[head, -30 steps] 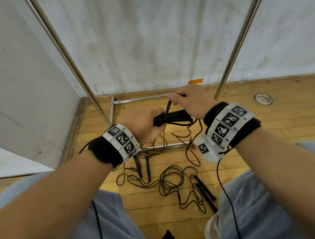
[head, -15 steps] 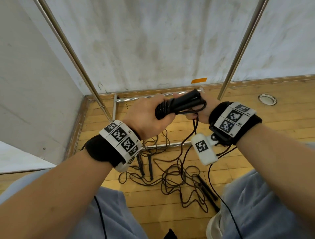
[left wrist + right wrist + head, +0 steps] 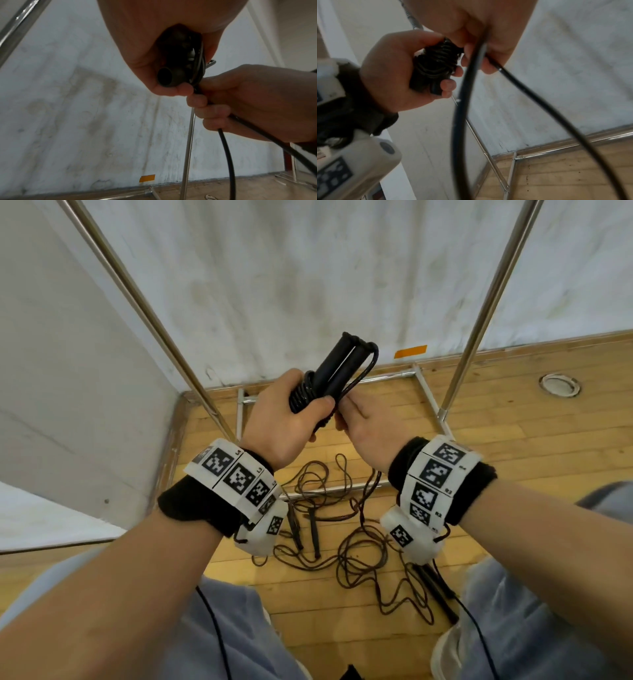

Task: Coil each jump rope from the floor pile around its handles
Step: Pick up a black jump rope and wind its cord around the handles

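Head view, left grip: the left hand (image 3: 284,419) is wrapped around the lower end of a pair of black jump-rope handles (image 3: 337,368), held side by side and tilted up and away, with cord coils (image 3: 303,397) wound around them just above the thumb.
Head view, right grip: the right hand (image 3: 368,428), just beside the left, has its fingers curled at the base of the bundle.
Head view, floor pile: loose ropes (image 3: 346,529) lie tangled on the wooden floor (image 3: 513,419) below the wrists, inside a metal frame (image 3: 424,392).
Left wrist view: the left hand (image 3: 154,44) encloses the handles (image 3: 171,75); the right hand (image 3: 248,102) grips the free cord (image 3: 226,147), which hangs downward.
Right wrist view: the left hand (image 3: 393,70) holds the coils (image 3: 435,63); the right hand (image 3: 479,27) pinches the free cord (image 3: 462,108), which loops down in two strands.
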A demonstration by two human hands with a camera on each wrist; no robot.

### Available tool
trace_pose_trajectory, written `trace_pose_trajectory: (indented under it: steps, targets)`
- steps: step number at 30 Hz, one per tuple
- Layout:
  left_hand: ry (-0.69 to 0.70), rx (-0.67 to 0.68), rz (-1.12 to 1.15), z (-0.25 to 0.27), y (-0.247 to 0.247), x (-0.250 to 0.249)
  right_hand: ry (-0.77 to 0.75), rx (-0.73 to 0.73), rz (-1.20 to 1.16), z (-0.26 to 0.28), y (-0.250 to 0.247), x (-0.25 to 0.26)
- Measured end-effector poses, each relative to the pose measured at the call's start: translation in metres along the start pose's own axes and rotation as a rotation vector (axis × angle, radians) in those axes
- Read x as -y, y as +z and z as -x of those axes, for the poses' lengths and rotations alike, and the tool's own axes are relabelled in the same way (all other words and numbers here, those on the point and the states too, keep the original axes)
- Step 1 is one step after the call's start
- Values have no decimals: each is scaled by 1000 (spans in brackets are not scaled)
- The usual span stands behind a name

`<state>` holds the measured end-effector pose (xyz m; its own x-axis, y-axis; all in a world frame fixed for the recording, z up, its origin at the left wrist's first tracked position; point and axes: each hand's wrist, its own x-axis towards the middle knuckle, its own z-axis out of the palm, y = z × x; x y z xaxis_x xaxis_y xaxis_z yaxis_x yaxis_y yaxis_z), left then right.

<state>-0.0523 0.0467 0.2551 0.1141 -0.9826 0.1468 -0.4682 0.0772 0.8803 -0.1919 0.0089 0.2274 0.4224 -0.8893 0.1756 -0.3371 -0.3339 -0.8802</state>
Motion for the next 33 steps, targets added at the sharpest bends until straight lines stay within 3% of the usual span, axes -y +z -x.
trace_pose_trajectory:
  steps: [3, 9, 13, 18, 26, 33]
  targets:
    - [15, 21, -42, -1, -3, 1, 15, 29, 33, -1, -1, -1]
    - [53, 20, -21, -6, -5, -2, 86, 110, -192, -7, -3, -3]
    - [55, -2, 23, -8, -7, -8, 137, 88, -263, -10, -2, -1]
    - [36, -123, 9, -17, -21, -8, 188, 127, -203, -9, -4, -4]
    - [37, -102, -392, -31, -28, 20, 143, 165, 62, -11, -11, 20]
    - [112, -82, -549, -25, -22, 21, 63, 184, 193, -4, -19, 34]
